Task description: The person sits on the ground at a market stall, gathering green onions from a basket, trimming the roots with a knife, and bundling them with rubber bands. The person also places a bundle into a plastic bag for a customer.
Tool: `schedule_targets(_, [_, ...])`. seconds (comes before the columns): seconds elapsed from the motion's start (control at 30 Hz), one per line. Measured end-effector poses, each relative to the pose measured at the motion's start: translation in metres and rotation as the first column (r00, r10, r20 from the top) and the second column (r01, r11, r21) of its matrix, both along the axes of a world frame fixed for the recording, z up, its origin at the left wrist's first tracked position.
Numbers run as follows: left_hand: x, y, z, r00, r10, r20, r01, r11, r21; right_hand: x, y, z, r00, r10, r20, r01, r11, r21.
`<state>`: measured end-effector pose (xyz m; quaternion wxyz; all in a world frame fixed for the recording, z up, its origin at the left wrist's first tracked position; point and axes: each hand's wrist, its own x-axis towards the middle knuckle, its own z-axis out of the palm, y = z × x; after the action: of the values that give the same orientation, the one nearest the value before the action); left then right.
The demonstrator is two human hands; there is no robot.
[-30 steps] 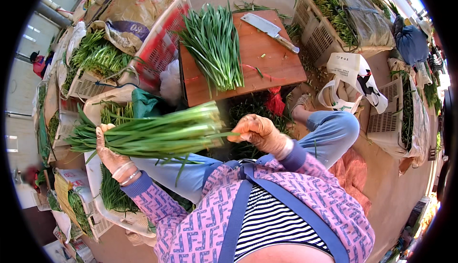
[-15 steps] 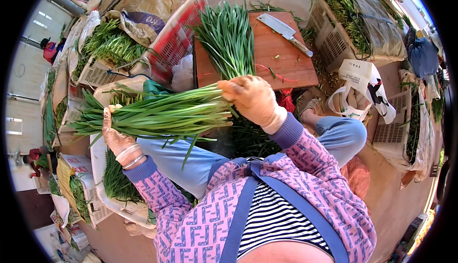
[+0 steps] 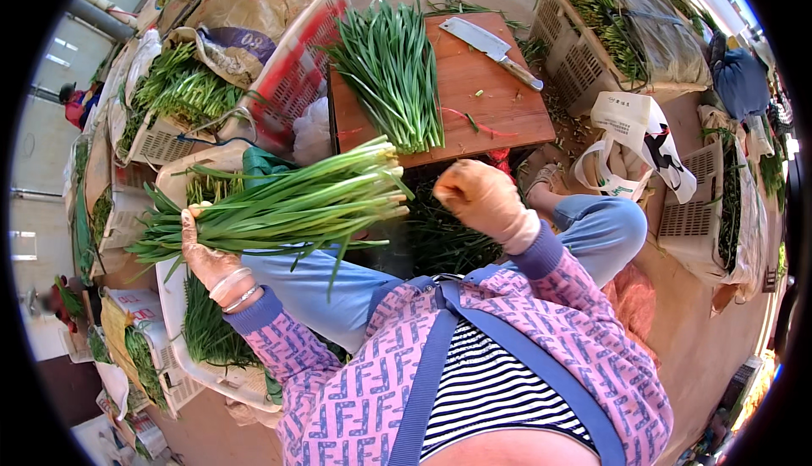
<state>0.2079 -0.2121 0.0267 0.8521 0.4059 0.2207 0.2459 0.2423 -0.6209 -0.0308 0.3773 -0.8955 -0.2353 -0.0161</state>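
My left hand [image 3: 207,254], gloved and stained, is closed around a bunch of garlic chives [image 3: 296,200] near its leafy end. The bunch lies level above my left thigh, pale cut ends to the right and slightly fanned. Apart from those ends, my right hand [image 3: 480,200] is curled into a fist by the board's near edge; whatever it may hold is hidden. Another garlic chive bunch [image 3: 389,77] rests on the left of the brown board [image 3: 499,119], stems toward me. A cleaver [image 3: 478,38] with a wooden handle lies at the board's far right, near a red tie [image 3: 478,122].
A white crate [image 3: 176,297] with greens stands at my left. Beyond it is a red crate [image 3: 296,68]. A crate of greens [image 3: 558,39] sits far right, with a white bag [image 3: 622,132] nearer. Loose dark leaves [image 3: 448,242] lie between my legs.
My right hand has come off the stem ends and moved right and slightly down, now in a fist. The stem ends have spread a little; my left hand still grips the bunch.
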Motion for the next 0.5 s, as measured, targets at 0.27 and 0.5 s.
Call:
schedule_targets(0.27, [0.004, -0.013, -0.001, 0.999, 0.006, -0.046, 0.000, 0.992, 0.126, 0.013, 0.032, 0.039, 0.986, -0.004, -0.169, -0.013, 0.995, -0.099])
schedule_targets(0.5, [0.003, -0.003, -0.007, 0.997, -0.056, 0.054, 0.053, 0.997, 0.061, -0.004, -0.028, -0.018, 0.920, 0.062, -0.387, -0.284, 0.787, -0.548])
